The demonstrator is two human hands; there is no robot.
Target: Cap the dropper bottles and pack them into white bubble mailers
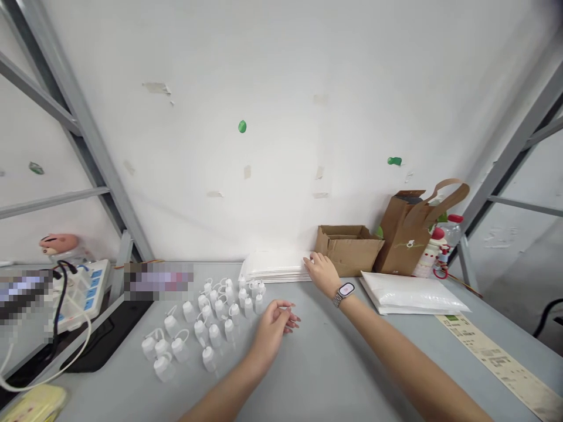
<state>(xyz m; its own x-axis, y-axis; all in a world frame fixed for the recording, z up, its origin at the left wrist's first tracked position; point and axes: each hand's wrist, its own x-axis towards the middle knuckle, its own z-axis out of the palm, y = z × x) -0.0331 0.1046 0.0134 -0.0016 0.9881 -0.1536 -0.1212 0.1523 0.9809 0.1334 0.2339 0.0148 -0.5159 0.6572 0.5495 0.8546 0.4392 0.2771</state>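
My right hand [323,272], with a watch on its wrist, reaches to the right end of a stack of white envelopes [275,267] against the wall. Its fingertips touch the upper right edge of the stack; the thumb is hard to make out. My left hand [276,323] hovers low over the grey table with loosely curled, slightly parted fingers and nothing between them. Just left of it stand many small white bottles [214,335] with looped cap straps, in loose rows.
Behind my right hand are an open cardboard box [352,252] and a brown paper bag [402,234]. A white padded packet [413,294] and a long printed paper strip [501,360] lie at right. A power strip [94,293] with cables lies at far left.
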